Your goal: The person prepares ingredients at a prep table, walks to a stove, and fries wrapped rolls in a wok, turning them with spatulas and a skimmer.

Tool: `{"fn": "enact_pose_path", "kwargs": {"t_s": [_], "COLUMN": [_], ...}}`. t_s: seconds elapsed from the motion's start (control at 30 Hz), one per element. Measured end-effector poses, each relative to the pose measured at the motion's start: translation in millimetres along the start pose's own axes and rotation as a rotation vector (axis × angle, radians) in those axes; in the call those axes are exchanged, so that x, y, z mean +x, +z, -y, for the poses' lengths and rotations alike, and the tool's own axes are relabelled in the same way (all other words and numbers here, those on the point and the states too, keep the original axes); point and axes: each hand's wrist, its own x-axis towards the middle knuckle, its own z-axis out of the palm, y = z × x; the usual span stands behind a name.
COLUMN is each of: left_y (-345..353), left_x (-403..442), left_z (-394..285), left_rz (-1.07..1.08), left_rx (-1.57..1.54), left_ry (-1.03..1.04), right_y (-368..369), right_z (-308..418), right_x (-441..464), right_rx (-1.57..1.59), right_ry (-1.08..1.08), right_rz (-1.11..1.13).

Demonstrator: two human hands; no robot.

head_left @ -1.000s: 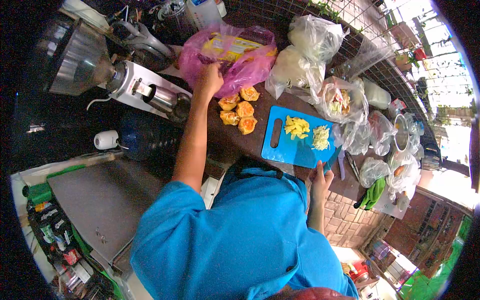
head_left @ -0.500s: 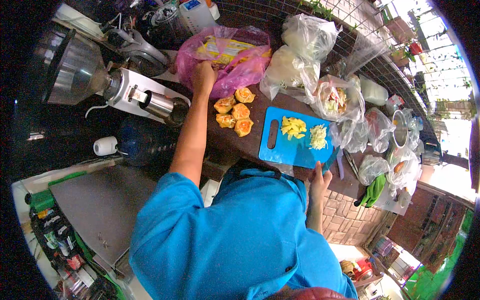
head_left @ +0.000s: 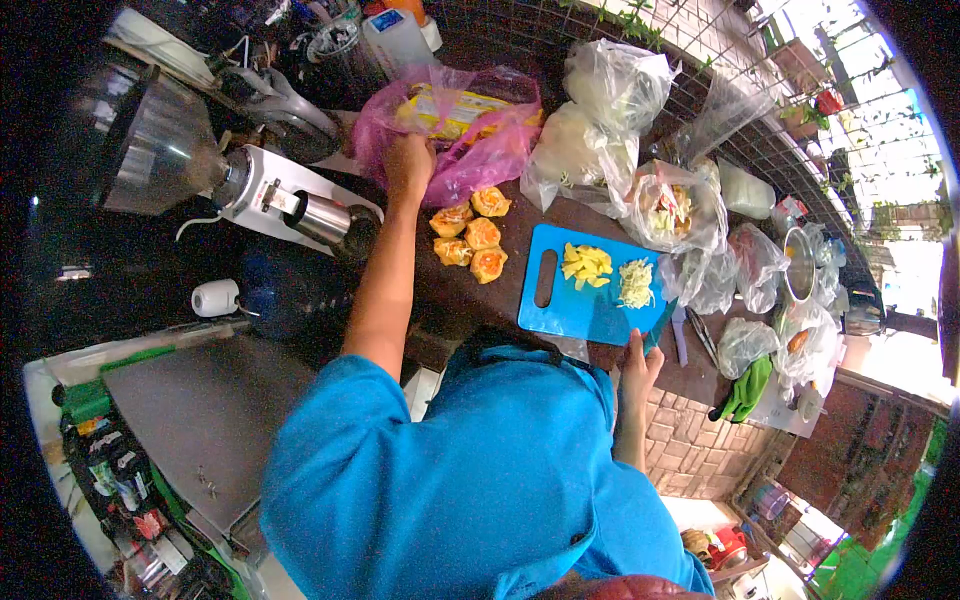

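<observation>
My left hand [head_left: 410, 163] is closed on the near left edge of a pink plastic bag [head_left: 470, 175]. A yellow packet [head_left: 460, 108] shows inside the bag; my fingertips are partly hidden by the plastic. Close by, several orange-topped pastry cups [head_left: 482, 235] sit on the dark table. My right hand [head_left: 638, 368] is wrapped round a knife [head_left: 661, 326] with a teal blade, beside the lower right corner of a blue cutting board [head_left: 560, 318]. Yellow chopped pieces [head_left: 587, 264] and pale shreds [head_left: 636, 284] lie in two piles on the board.
At the left stands a white coffee grinder [head_left: 285, 205]. Clear bags of food [head_left: 668, 210] line the back and right, near a metal bowl [head_left: 799, 264]. A purple-handled utensil [head_left: 680, 336], tongs [head_left: 703, 335] and a green cloth [head_left: 746, 388] lie at the right.
My left hand has drawn slightly toward me with the bag's edge, and more of the yellow packet shows. My right hand stays by the board with the knife.
</observation>
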Motion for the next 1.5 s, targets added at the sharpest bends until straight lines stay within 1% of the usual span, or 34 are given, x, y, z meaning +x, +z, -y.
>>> {"fn": "enact_pose_path", "kwargs": {"t_s": [0.03,0.1,0.17,0.23,0.3,0.37,0.43,0.47,0.53,0.57,0.63,0.7,0.73,0.77,0.83,0.87,0.93,0.97,1.0,1.03,1.1,1.13,1.23,1.27,1.33,1.37,1.4,1.43,1.5], "left_y": [8.1,21.0,31.2,28.5,27.9,28.5,28.3,28.3,54.5,65.5,70.3,53.9,44.5,39.1,48.0,48.0,41.7,37.5,0.1,-3.7,-37.6,-47.7,-57.0,-56.1,-62.3,-61.3,-59.8,-54.0,-51.8], "left_x": [0.6,3.5,7.8,8.0,9.7,13.0,14.0,14.5,17.8,21.5,23.4,12.3,8.1,6.4,11.6,13.3,18.8,21.3,7.5,9.2,-14.8,-27.0,-62.1,-73.3,-102.9,-118.9,-130.5,-142.3,-165.3], "left_z": [5.3,14.1,20.7,18.5,17.6,17.8,17.7,17.4,34.1,40.5,40.8,31.3,24.7,21.4,31.3,35.9,38.1,37.7,-0.1,-4.3,-54.5,-76.9,-130.2,-147.2,-188.1,-205.1,-220.2,-233.2,-258.7], "left_rz": [-0.081,-0.165,-0.032,-0.021,-0.009,-0.008,-0.030,-0.049,-0.030,-0.011,0.000,-0.018,-0.090,-0.167,-0.280,-0.221,-0.090,-0.018,-0.010,0.002,-0.119,-0.112,0.098,0.169,0.217,0.355,0.417,0.350,0.423], "left_rx": [-0.050,-0.100,-0.186,-0.234,-0.282,-0.432,-0.448,-0.464,-0.475,-0.483,-0.420,-0.455,-0.421,-0.392,-0.355,-0.358,-0.375,-0.393,-0.296,-0.355,-0.576,-0.580,-0.797,-0.810,-0.776,-0.842,-0.817,-0.828,-0.872], "left_ry": [0.039,0.077,0.019,-0.002,-0.020,0.006,0.016,0.021,0.037,0.045,0.068,0.096,0.194,0.291,0.386,0.347,0.288,0.265,0.191,0.232,0.289,0.298,0.418,0.423,0.494,0.404,0.429,0.563,0.608], "right_y": [1.1,4.7,5.3,5.1,8.9,8.7,0.3,-1.9,-6.0,-1.2,17.0,6.2,3.1,-0.6,-6.6,-8.1,-11.6,-13.9,-16.7,-20.2,-24.7,-27.5,-36.7,-40.4,-50.7,-55.3,-59.1,-64.6,-82.6], "right_z": [1.4,11.7,14.2,11.3,14.7,16.6,13.6,5.5,-15.7,-10.4,14.0,21.2,26.2,22.5,11.6,12.4,17.5,17.5,17.7,18.3,21.3,22.7,25.2,23.5,19.4,17.6,16.2,14.7,6.6], "right_x": [0.3,-3.9,-4.9,-3.8,-5.9,-7.1,-6.9,-4.5,-2.6,-7.6,-12.3,-17.6,-19.4,-21.3,-24.2,-27.2,-35.2,-39.3,-42.5,-45.3,-51.1,-53.7,-55.7,-54.5,-48.0,-43.6,-37.5,-30.1,-14.3], "right_rx": [-0.006,-0.005,-0.006,-0.036,-0.009,0.020,0.010,0.014,0.136,0.142,0.084,0.103,0.015,0.025,0.096,0.111,0.086,0.093,0.089,0.082,0.078,0.073,0.110,0.118,0.145,0.150,0.177,0.206,0.172], "right_ry": [-0.020,-0.006,0.010,-0.048,-0.045,-0.043,-0.053,-0.054,-0.005,-0.001,-0.077,0.012,-0.076,-0.066,0.009,0.012,0.018,0.023,0.026,0.028,0.045,0.063,0.067,0.069,0.089,0.090,0.071,0.051,0.023], "right_rz": [0.022,0.022,0.020,-0.005,-0.020,-0.039,0.026,0.017,-0.036,-0.069,-0.227,-0.064,-0.033,-0.092,-0.006,-0.046,0.000,-0.026,-0.041,-0.054,-0.099,-0.123,-0.130,-0.129,-0.102,-0.092,-0.088,-0.082,-0.047]}}
